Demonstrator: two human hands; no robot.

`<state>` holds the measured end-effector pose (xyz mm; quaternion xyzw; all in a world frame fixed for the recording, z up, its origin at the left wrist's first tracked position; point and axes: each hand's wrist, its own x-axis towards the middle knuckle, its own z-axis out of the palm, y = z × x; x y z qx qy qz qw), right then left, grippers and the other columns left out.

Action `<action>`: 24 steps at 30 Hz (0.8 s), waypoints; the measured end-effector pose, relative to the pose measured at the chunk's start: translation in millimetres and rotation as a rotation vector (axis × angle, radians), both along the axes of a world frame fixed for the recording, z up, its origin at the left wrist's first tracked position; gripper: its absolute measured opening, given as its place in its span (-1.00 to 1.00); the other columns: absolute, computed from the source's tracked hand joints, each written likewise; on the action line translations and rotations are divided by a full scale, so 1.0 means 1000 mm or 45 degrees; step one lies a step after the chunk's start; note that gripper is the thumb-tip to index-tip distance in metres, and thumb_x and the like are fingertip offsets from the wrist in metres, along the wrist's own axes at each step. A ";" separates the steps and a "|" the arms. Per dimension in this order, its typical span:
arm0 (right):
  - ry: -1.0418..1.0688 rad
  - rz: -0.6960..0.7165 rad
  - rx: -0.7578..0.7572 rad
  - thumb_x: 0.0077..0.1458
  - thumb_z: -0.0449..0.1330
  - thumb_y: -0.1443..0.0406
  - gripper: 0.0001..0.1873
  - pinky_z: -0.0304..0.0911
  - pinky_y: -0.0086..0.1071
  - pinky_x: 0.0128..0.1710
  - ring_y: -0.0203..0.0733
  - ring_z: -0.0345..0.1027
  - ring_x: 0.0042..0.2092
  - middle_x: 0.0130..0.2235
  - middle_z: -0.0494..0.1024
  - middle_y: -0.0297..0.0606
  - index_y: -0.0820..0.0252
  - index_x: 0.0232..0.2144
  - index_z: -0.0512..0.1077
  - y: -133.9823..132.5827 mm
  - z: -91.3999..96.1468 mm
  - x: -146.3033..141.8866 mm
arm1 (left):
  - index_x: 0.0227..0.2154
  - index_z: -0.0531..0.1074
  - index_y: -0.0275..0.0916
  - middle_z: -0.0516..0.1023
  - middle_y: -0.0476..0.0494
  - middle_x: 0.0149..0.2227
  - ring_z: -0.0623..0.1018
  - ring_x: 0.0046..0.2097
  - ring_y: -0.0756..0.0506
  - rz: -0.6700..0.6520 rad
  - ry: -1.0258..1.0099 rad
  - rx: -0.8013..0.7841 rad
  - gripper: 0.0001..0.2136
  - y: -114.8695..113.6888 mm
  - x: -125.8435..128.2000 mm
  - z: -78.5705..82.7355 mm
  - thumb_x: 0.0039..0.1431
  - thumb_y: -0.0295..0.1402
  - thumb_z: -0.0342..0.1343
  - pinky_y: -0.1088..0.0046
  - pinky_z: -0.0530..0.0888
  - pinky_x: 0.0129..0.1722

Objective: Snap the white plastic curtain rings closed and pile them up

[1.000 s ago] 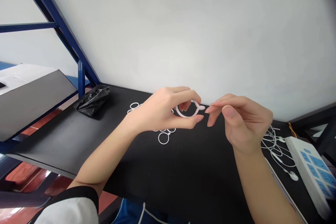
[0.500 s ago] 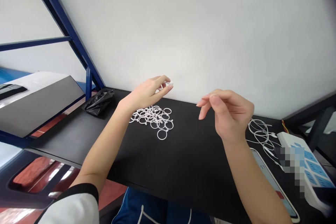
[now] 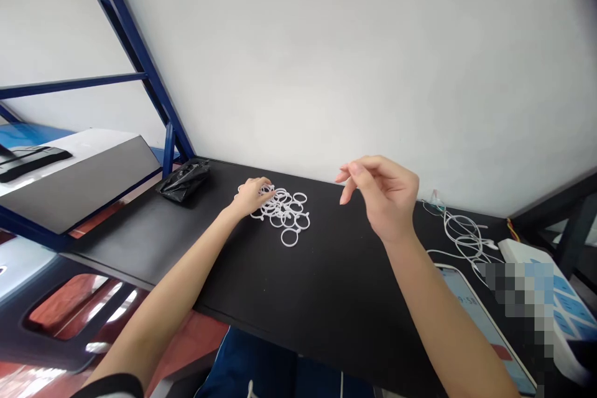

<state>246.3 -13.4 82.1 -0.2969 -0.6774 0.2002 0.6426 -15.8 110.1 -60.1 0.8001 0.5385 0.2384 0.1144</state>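
My left hand [image 3: 252,196] rests at the left side of a loose pile of white rings [image 3: 282,214] on the black table. Its thumb and fingers are apart over the rings, and white ring edges show between them. Each ring is thin with a small knob. One ring [image 3: 289,237] lies at the near edge of the pile. My right hand [image 3: 385,196] is raised above the table, right of the pile. Its fingers are bent together with the thumb against them, and nothing shows in them.
A crumpled black plastic bag [image 3: 184,180] lies at the table's far left, beside a blue metal frame [image 3: 144,68]. On the right are a coiled white cable [image 3: 461,233], a phone [image 3: 494,336] and a white and blue power strip [image 3: 566,305]. A pale wall stands behind.
My left hand has come down and left onto the pile; the white piece it held up no longer shows raised. My right hand appears slightly further left, still with bent fingers. The view has shifted.
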 end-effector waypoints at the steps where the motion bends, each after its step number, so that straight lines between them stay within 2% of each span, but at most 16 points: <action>1: -0.037 0.002 -0.042 0.21 0.23 0.22 -0.81 0.43 -0.36 -0.41 -0.37 0.41 -0.60 -0.45 0.59 -0.39 0.16 -0.43 0.51 0.005 -0.005 -0.001 | -0.13 0.44 -0.23 0.58 -0.24 -0.06 0.50 0.01 -0.24 -0.015 -0.007 -0.009 -0.63 0.001 0.001 -0.004 0.24 -0.03 0.02 0.15 0.40 0.10; 3: -0.175 -0.018 -0.205 0.22 0.20 0.13 -0.73 0.43 -0.36 -0.40 -0.36 0.42 -0.56 -0.42 0.60 -0.34 0.19 -0.40 0.49 0.018 -0.020 -0.005 | -0.12 0.44 -0.23 0.58 -0.26 -0.06 0.50 0.00 -0.24 -0.050 -0.025 -0.017 -0.60 0.000 0.003 -0.010 0.25 -0.01 0.00 0.17 0.43 0.07; 5: -0.495 -0.081 -0.425 0.26 0.10 0.06 -0.66 0.43 -0.34 -0.37 -0.28 0.48 -0.43 -0.33 0.60 -0.26 0.20 -0.28 0.49 0.032 -0.040 -0.009 | -0.08 0.44 -0.24 0.57 -0.27 -0.05 0.50 0.02 -0.24 -0.085 -0.046 -0.019 -0.58 -0.004 0.007 -0.013 0.27 0.00 -0.02 0.16 0.43 0.07; 6: -0.584 -0.088 -0.475 0.24 0.10 0.07 -0.66 0.43 -0.31 -0.36 -0.23 0.50 -0.38 -0.29 0.60 -0.21 0.21 -0.26 0.49 0.039 -0.050 -0.011 | -0.07 0.44 -0.24 0.56 -0.27 -0.05 0.50 0.02 -0.24 -0.104 -0.056 -0.020 -0.58 -0.007 0.010 -0.014 0.27 0.00 -0.02 0.15 0.43 0.08; 8: -0.711 -0.067 -0.525 0.18 0.17 0.12 -0.72 0.44 -0.23 -0.21 -0.13 0.52 -0.22 -0.18 0.59 -0.14 0.21 -0.21 0.49 0.049 -0.072 -0.015 | -0.05 0.43 -0.25 0.56 -0.27 -0.04 0.50 0.02 -0.23 -0.153 -0.073 -0.027 -0.58 -0.015 0.017 -0.015 0.27 -0.01 0.00 0.16 0.44 0.08; 9: -0.783 -0.043 -0.544 0.15 0.20 0.13 -0.71 0.42 -0.18 -0.11 -0.07 0.49 -0.09 -0.10 0.57 -0.12 0.18 -0.16 0.49 0.053 -0.082 -0.016 | -0.04 0.42 -0.25 0.55 -0.27 -0.03 0.50 0.03 -0.23 -0.178 -0.081 -0.031 -0.58 -0.019 0.021 -0.014 0.26 -0.02 0.01 0.18 0.44 0.08; 11: -0.928 0.024 -0.592 0.08 0.27 0.12 -0.57 0.29 -0.06 0.12 0.05 0.34 0.16 0.11 0.48 -0.06 0.14 -0.02 0.47 0.056 -0.098 -0.018 | 0.00 0.41 -0.24 0.53 -0.25 0.01 0.50 0.04 -0.21 -0.220 -0.097 -0.034 -0.58 -0.028 0.027 -0.012 0.26 -0.03 0.03 0.22 0.46 0.08; 13: -1.064 0.086 -0.670 0.03 0.31 0.08 -0.42 0.18 0.03 0.21 0.17 0.15 0.30 0.26 0.33 0.02 0.13 0.09 0.43 0.058 -0.109 -0.018 | 0.02 0.40 -0.22 0.52 -0.23 0.03 0.50 0.04 -0.18 -0.230 -0.117 -0.023 -0.58 -0.034 0.031 -0.007 0.28 -0.03 0.02 0.28 0.46 0.06; 16: -1.217 0.140 -0.781 0.06 0.28 0.04 -0.36 0.09 0.12 0.25 0.26 0.04 0.35 0.33 0.21 0.09 0.16 0.15 0.40 0.059 -0.113 -0.017 | -0.05 0.43 -0.21 0.53 -0.20 0.00 0.49 0.04 -0.17 -0.158 -0.138 0.014 -0.65 -0.033 0.027 -0.001 0.33 -0.08 -0.05 0.28 0.43 0.10; 18: -1.280 0.155 -0.827 0.09 0.25 0.04 -0.38 0.03 0.13 0.27 0.27 0.03 0.35 0.34 0.19 0.10 0.17 0.15 0.40 0.060 -0.111 -0.016 | -0.11 0.44 -0.22 0.53 -0.21 -0.03 0.47 0.06 -0.20 -0.055 -0.133 0.038 -0.69 -0.027 0.019 -0.001 0.34 -0.13 -0.06 0.20 0.37 0.16; 21: -1.325 0.157 -0.872 0.10 0.25 0.06 -0.40 0.05 0.10 0.26 0.26 0.03 0.35 0.34 0.18 0.09 0.14 0.15 0.41 0.061 -0.106 -0.014 | -0.08 0.44 -0.20 0.49 -0.23 0.07 0.39 0.16 -0.29 0.078 -0.097 0.010 -0.70 -0.015 0.007 -0.007 0.32 -0.16 -0.04 0.01 0.29 0.21; 24: -1.343 0.150 -0.892 0.09 0.25 0.08 -0.46 0.12 0.06 0.23 0.23 0.08 0.33 0.31 0.24 0.06 0.13 0.10 0.44 0.062 -0.102 -0.011 | 0.00 0.43 -0.20 0.41 -0.29 0.19 0.30 0.25 -0.40 0.121 -0.054 -0.075 -0.64 -0.008 0.000 -0.017 0.31 -0.10 -0.03 -0.14 0.26 0.20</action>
